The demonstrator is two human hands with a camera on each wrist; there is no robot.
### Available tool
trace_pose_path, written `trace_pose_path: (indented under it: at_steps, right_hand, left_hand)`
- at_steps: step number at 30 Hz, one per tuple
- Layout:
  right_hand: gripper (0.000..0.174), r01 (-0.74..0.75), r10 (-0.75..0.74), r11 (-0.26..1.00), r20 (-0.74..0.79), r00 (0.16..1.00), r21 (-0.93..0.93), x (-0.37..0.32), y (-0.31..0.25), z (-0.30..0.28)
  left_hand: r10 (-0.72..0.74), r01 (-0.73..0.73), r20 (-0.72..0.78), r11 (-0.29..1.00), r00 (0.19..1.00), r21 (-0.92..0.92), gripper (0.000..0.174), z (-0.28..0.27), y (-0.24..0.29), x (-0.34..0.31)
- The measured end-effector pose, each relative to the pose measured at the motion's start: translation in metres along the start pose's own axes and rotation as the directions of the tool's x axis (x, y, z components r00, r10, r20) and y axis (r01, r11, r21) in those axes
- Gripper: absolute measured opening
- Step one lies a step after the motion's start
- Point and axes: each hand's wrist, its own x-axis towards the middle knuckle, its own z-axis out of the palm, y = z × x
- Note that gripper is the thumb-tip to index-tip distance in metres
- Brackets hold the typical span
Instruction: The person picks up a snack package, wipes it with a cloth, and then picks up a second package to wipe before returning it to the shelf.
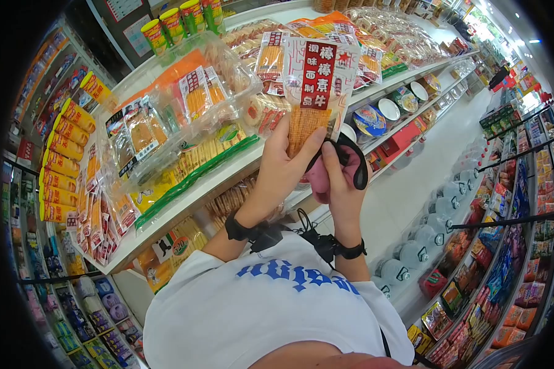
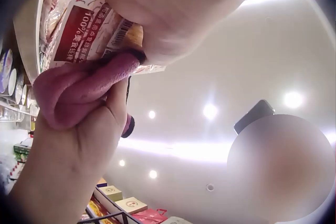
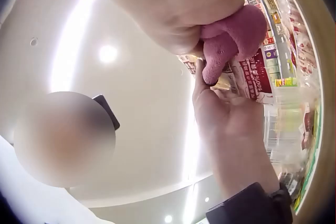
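Note:
A tall snack packet [image 1: 319, 86] with a dark red label and orange sticks showing through its window is held up in the head view. My left hand [image 1: 276, 165] grips its lower end, thumb across the front and fingers behind. My right hand [image 1: 343, 194] pinches a soft pink cloth-like thing with black trim [image 1: 317, 177] close by the packet's bottom corner. In the left wrist view this pink thing [image 2: 92, 85] is looped and folded over. The packet's printed back [image 3: 251, 79] shows in the right wrist view behind the pink thing.
A white display shelf [image 1: 191, 206] carries clear trays and bags of packaged snacks. Yellow canisters [image 1: 60, 178] stand along its left end. Round bowl tubs [image 1: 370, 120] sit on a lower shelf. Large water bottles [image 1: 412, 253] line the floor by the right-hand racks.

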Motion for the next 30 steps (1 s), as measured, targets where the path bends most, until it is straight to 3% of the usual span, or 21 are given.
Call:
trace_pose_path:
  at_steps: [2,14,17,20,23,24,27,28,30]
  right_hand:
    - [0.024,-0.057,0.057,0.998,0.001,0.998,0.01,0.0,0.004,-0.004]
    - [0.027,-0.074,0.072,0.994,0.028,0.997,0.078,-0.003,0.005,-0.004]
    - [0.022,-0.001,0.002,1.0,-0.011,1.0,0.027,-0.001,0.005,-0.006]
    - [0.021,0.271,-0.297,0.917,-0.05,0.953,-0.295,0.002,-0.002,-0.008]
    - [0.026,0.488,-0.46,0.798,0.166,0.872,-0.355,0.002,-0.011,-0.003]
    - [0.039,0.686,-0.551,0.645,0.417,0.723,-0.337,0.012,-0.012,-0.002]
    - [0.044,0.655,-0.456,0.678,0.507,0.732,-0.335,0.001,-0.019,0.015]
    - [0.053,0.668,-0.435,0.677,0.563,0.702,-0.31,0.002,-0.015,0.012]
    - [0.056,0.586,-0.399,0.747,0.493,0.773,-0.314,0.005,-0.011,0.014]
  left_hand:
    - [-0.007,0.007,0.006,0.999,1.0,0.043,0.037,-0.001,0.003,-0.002]
    - [-0.004,0.003,0.028,1.0,1.0,0.015,0.039,0.001,0.004,-0.003]
    - [-0.03,0.03,0.026,1.0,0.999,0.006,0.051,0.002,0.005,-0.002]
    - [0.169,-0.153,-0.054,0.962,0.984,0.226,0.056,0.0,-0.009,0.0]
    - [0.013,0.002,0.18,0.996,0.984,-0.084,0.076,-0.004,-0.005,-0.002]
    - [-0.031,0.049,0.136,0.989,0.99,-0.137,0.07,-0.004,-0.003,-0.001]
    - [-0.176,0.173,0.019,0.936,0.984,-0.306,0.058,-0.005,0.003,0.004]
    - [-0.164,0.149,-0.054,0.966,0.985,-0.213,0.057,-0.003,-0.002,0.003]
    - [-0.239,0.198,-0.113,0.937,0.965,-0.289,0.054,-0.01,0.0,0.002]
